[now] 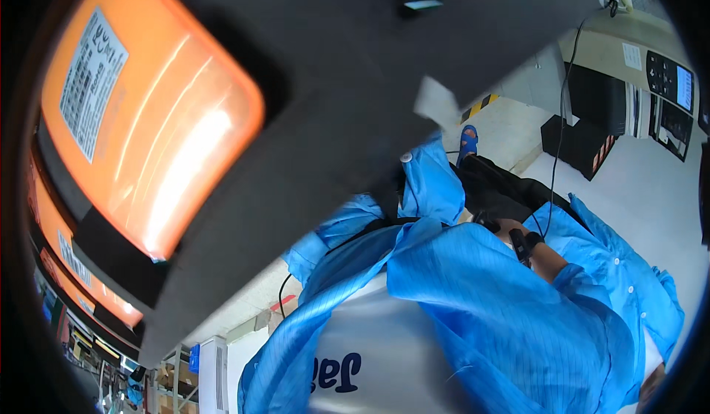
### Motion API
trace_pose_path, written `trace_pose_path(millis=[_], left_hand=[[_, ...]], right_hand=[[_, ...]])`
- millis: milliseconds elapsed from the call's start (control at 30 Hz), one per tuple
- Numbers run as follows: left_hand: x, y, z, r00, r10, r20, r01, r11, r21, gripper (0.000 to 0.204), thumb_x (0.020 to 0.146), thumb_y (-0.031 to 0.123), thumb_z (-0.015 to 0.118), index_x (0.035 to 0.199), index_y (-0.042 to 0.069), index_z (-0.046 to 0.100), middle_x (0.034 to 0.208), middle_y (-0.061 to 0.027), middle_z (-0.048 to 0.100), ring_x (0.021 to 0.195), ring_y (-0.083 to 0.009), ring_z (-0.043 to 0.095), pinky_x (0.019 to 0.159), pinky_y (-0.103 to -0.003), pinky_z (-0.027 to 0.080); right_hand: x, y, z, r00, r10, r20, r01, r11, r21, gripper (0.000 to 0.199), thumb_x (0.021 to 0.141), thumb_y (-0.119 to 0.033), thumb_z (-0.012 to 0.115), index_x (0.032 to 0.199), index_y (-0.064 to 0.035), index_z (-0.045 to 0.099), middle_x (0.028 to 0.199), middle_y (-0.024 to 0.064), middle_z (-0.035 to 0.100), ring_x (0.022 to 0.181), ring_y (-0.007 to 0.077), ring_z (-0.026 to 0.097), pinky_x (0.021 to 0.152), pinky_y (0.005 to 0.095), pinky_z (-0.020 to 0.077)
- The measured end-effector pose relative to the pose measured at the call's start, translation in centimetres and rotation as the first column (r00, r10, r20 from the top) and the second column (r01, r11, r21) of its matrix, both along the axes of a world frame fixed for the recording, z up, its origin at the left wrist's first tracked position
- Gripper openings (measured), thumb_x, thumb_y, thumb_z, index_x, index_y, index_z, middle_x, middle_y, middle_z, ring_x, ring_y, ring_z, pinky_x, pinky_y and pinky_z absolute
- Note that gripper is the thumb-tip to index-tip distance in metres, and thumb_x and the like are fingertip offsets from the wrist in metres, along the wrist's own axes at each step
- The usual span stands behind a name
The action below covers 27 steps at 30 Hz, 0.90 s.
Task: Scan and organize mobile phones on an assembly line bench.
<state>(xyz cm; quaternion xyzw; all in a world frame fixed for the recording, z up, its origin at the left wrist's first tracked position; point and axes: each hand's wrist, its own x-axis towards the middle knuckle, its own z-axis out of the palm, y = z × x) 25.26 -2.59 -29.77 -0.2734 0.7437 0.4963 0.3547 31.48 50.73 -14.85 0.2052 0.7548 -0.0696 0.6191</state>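
A large black board or tray (325, 96) fills the upper left, close and tilted; I cannot tell what supports it. Glossy orange pieces are set on it, the nearest a rounded orange block (174, 110) with a white label (93, 85). My left sleeve (325, 233) runs under the board's lower edge, and that hand is hidden. By my waist is my right hand (510, 229), a black band (522, 245) around its wrist. A small dark object (486, 221) lies at its fingers, which are too covered to read.
A beige machine with a control panel (669, 81) stands at the far right, a black box (577, 144) on the floor below. A thin black cable (556, 159) hangs down towards my right hand. Shelving with cartons (174, 377) shows at lower left. One blue slipper (467, 142) is beyond my knees.
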Motion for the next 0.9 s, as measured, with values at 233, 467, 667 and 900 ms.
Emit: trace_pose_path(millis=[233, 467, 667, 900], left_hand=[[3.9, -2.1, 2.3, 0.994, -0.015, 0.110, 0.015, 1.000, -0.003, 0.032, 0.094, 0.019, 0.056, 0.122, 0.002, 0.058, 0.110, -0.0095, 0.063, 0.101, -0.0182, 0.058, 0.086, -0.030, 0.047], [13.0, -7.6, 8.8, 0.946, 0.050, 0.321, -0.034, 0.998, -0.055, 0.034, 0.095, 0.022, 0.056, 0.123, 0.003, 0.058, 0.111, -0.0090, 0.063, 0.101, -0.0167, 0.059, 0.084, -0.030, 0.048], [20.2, -10.7, 7.9, 0.916, 0.127, 0.381, -0.088, 0.989, -0.117, 0.037, 0.095, 0.024, 0.057, 0.125, 0.004, 0.057, 0.111, -0.0085, 0.063, 0.100, -0.0155, 0.059, 0.082, -0.029, 0.049], [20.5, -12.3, 2.8, 0.995, 0.092, 0.040, -0.087, 0.990, -0.106, 0.037, 0.094, 0.028, 0.057, 0.121, 0.002, 0.060, 0.107, -0.0104, 0.065, 0.098, -0.0148, 0.061, 0.076, -0.029, 0.051]], right_hand=[[1.9, 6.7, 0.4, 0.970, -0.201, 0.133, 0.230, 0.937, -0.264, 0.049, 0.069, -0.013, 0.068, 0.116, -0.0034, 0.060, 0.080, 0.0092, 0.065, 0.070, 0.0168, 0.065, 0.064, 0.0314, 0.0503], [-1.5, 3.5, 8.1, 0.682, -0.714, 0.157, 0.725, 0.634, -0.268, 0.068, 0.077, 0.008, 0.062, 0.141, -0.0049, 0.045, 0.125, 0.0034, 0.058, 0.115, 0.0123, 0.054, 0.098, 0.0265, 0.0401], [-12.9, 0.5, 13.2, 0.894, -0.407, 0.187, 0.448, 0.817, -0.363, 0.060, 0.072, -0.007, 0.075, 0.129, -0.0061, 0.056, 0.095, 0.0036, 0.064, 0.089, 0.0135, 0.060, 0.082, 0.0289, 0.0468], [-23.1, -10.6, 18.6, 0.519, -0.855, 0.015, 0.366, 0.206, -0.908, 0.072, 0.070, -0.016, 0.068, 0.132, 0.0060, 0.038, 0.067, 0.0056, 0.049, 0.053, 0.0148, 0.051, 0.056, 0.0360, 0.0544]])
